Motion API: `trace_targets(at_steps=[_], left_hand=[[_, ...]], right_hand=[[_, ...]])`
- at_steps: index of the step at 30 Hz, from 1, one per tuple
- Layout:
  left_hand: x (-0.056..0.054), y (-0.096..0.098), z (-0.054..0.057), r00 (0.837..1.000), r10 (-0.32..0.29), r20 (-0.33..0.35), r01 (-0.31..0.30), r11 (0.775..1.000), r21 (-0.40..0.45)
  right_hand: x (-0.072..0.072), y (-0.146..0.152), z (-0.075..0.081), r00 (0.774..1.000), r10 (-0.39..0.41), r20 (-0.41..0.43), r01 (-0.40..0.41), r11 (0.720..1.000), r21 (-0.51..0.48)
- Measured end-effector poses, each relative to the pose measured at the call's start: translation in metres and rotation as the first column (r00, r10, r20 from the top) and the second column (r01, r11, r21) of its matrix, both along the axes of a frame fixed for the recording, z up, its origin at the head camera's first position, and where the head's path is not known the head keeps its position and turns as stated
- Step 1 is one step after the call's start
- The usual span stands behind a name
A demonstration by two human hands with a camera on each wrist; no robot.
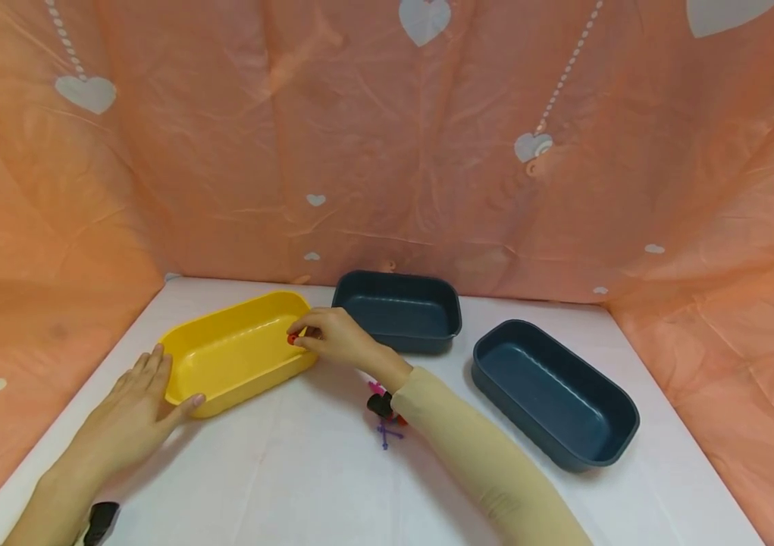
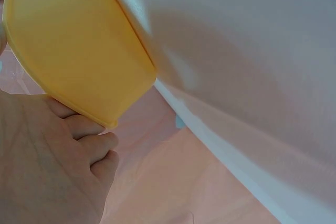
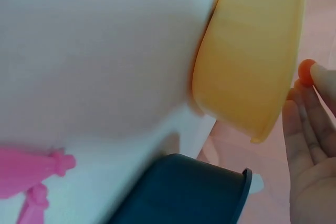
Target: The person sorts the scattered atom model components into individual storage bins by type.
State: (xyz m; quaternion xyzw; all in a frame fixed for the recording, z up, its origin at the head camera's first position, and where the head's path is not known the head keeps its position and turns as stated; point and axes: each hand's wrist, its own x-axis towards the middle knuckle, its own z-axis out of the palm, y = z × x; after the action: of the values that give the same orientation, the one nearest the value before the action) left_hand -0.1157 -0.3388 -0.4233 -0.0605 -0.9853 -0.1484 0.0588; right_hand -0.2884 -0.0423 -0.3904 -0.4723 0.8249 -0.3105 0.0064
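My right hand [image 1: 335,334] pinches a small round red piece [image 1: 292,338] between thumb and fingertips, over the right end of the yellow tray [image 1: 226,402]. From the right wrist view the red piece [image 3: 306,72] looks like a smooth ball, level with the rim. My left hand [image 1: 130,409] rests at the tray's left end, fingers stretched along the rim and thumb against the front wall. The left wrist view has those fingers touching the rim of the yellow tray [image 2: 84,51] from outside. Inside, the visible part of the tray is bare yellow plastic.
A dark blue tray [image 1: 396,341] stands at the back, and another dark blue tray [image 1: 516,409] lies angled at right. Small toy-like pieces, among them a black one [image 1: 380,405] and a purple one [image 1: 387,433], lie partly under my right forearm. Pink pieces [image 3: 31,171] show nearby.
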Motion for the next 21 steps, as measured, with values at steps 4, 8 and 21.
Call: trace_targets(at_steps=[4, 8, 21], left_hand=[[0.000, 0.000, 0.000, 1.000, 0.001, 0.008, -0.001, 1.000, -0.001], [0.001, 0.000, 0.000, 1.000, 0.004, 0.009, -0.004, 1.000, 0.000], [0.001, 0.000, 0.000, 1.000, 0.008, 0.011, -0.008, 1.000, -0.005]], right_hand=[[-0.004, -0.007, -0.001, 1.000, -0.015, 0.011, 0.014, 0.998, 0.065], [-0.008, -0.012, -0.002, 1.000, -0.012, 0.003, 0.012, 0.991, 0.134], [-0.017, -0.022, -0.002, 0.998, 0.041, -0.053, -0.027, 0.971, 0.237]])
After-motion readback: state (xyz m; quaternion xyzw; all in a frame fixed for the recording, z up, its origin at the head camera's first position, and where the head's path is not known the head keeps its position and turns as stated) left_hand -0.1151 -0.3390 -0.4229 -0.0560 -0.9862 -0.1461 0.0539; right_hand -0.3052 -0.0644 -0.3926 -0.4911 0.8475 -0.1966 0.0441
